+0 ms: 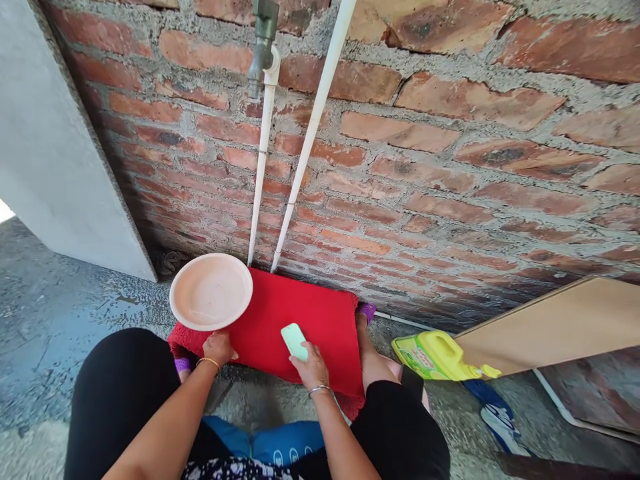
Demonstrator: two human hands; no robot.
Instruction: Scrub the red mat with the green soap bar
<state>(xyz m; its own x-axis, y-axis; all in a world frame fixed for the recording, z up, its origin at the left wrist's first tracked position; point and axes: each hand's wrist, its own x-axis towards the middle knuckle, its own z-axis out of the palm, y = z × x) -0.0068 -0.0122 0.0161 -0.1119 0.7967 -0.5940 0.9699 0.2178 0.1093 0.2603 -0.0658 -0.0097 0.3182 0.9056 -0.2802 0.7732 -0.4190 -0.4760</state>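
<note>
Now the left hand grips bright-red, fuzzy-edged cloth, the right hand a mint-green, rounded block.

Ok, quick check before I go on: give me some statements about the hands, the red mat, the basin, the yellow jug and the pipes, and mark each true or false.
1. The right hand holds a pale green object. True.
2. The left hand is inside the basin. False: it is at the near edge of the red mat, just below the basin's rim in the picture.
3. The basin is at the mat's right end. False: it is at the left end.
4. Two white pipes run down the brick wall. True.
5. The yellow jug is left of the mat. False: it is to the right of it.
</note>
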